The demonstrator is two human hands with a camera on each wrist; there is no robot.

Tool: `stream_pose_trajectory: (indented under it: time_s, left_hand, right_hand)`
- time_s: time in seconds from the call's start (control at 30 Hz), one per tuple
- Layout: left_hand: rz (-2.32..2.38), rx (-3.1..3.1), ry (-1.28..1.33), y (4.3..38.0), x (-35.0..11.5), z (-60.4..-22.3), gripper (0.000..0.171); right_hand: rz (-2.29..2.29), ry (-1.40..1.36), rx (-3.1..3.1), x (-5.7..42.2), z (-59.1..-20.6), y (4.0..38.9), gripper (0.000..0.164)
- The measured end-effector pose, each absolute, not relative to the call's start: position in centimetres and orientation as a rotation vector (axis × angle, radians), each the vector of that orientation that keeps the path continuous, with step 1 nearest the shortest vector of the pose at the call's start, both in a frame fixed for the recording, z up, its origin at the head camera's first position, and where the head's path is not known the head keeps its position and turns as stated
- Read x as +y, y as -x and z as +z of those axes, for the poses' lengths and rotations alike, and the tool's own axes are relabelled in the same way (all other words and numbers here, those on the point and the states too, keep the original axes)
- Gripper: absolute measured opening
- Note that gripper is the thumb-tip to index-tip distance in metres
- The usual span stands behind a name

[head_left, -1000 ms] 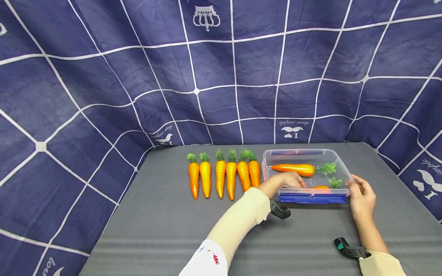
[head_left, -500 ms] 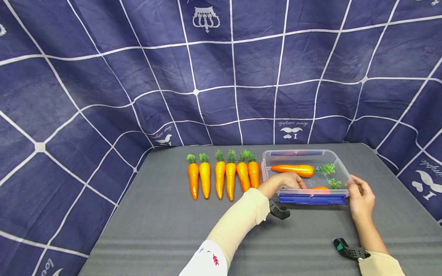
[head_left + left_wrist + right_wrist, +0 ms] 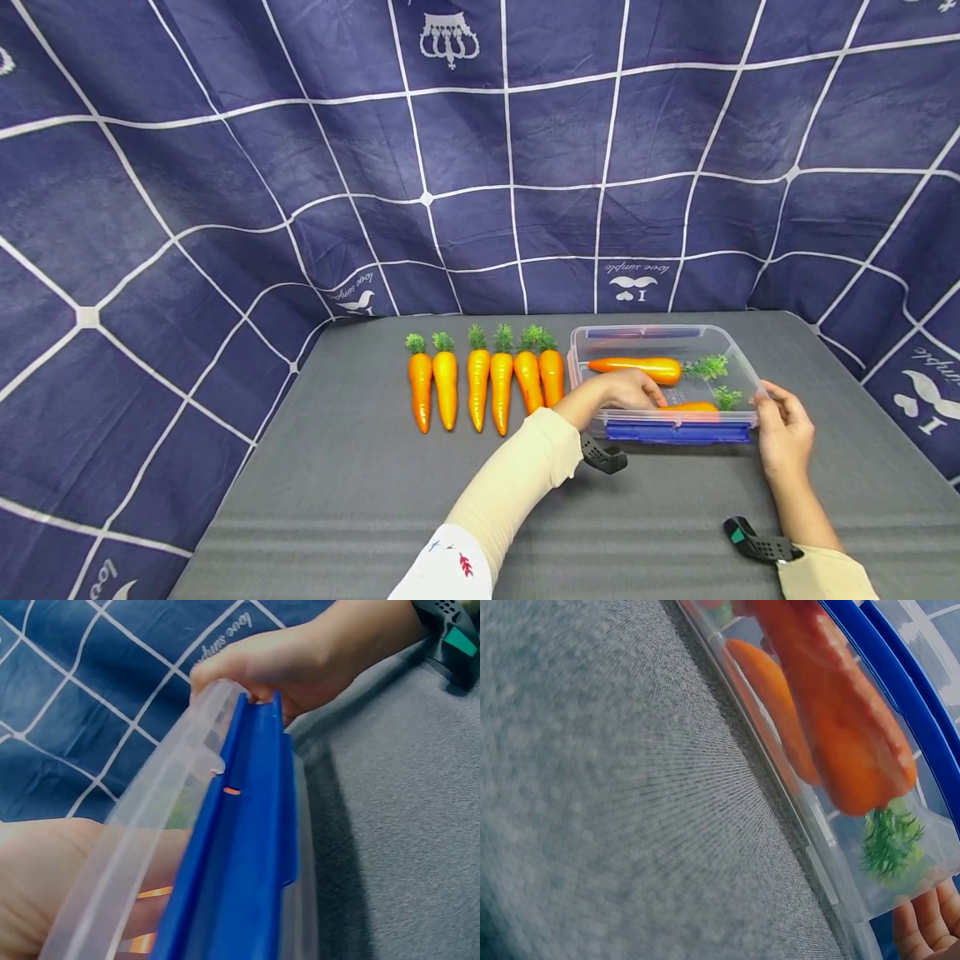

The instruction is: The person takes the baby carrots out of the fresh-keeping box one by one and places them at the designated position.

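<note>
A clear plastic food container [image 3: 738, 354] with a blue clip [image 3: 678, 431] along its front stands at the right. Inside it, a toy carrot [image 3: 637, 367] with green leaves lies along the back. My left hand [image 3: 624, 390] reaches over the front wall and grips a second carrot [image 3: 693, 407] just behind that wall; its lower part is hidden in the head view. In the right wrist view this carrot [image 3: 847, 742] hangs tilted above the other. At the right front corner my right hand [image 3: 786, 429] holds the container's rim, thumb on the near side.
Left of the container several carrots [image 3: 446, 387] lie in a row, leaves away from me, the nearest of them close to its left wall. Grey cloth covers the table [image 3: 337, 500]. A blue checked curtain [image 3: 465, 225] rises behind it.
The front carrot in my left hand has risen slightly, and more of its orange body shows above the wall. My right hand stays at the corner.
</note>
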State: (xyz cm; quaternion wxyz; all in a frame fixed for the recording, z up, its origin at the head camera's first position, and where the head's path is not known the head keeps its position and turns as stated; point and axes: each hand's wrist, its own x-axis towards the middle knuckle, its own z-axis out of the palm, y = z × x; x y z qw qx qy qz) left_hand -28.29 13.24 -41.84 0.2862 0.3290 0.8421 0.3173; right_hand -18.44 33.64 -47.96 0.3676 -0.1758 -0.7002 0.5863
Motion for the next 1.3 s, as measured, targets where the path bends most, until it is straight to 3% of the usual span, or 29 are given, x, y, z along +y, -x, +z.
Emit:
stream_pose_trajectory:
  time_s: [0.5, 1.3]
  left_hand:
    - [1.127, 2.241, -0.756, 28.7, 11.5, -40.1, 0.033]
    - [1.731, 2.048, -0.461, 28.4, 9.6, -39.5, 0.031]
  right_hand:
    - [1.548, 0.443, -1.765, 33.8, -47.9, 18.6, 0.029]
    - [1.580, 0.411, -1.736, 33.9, -48.3, 18.8, 0.029]
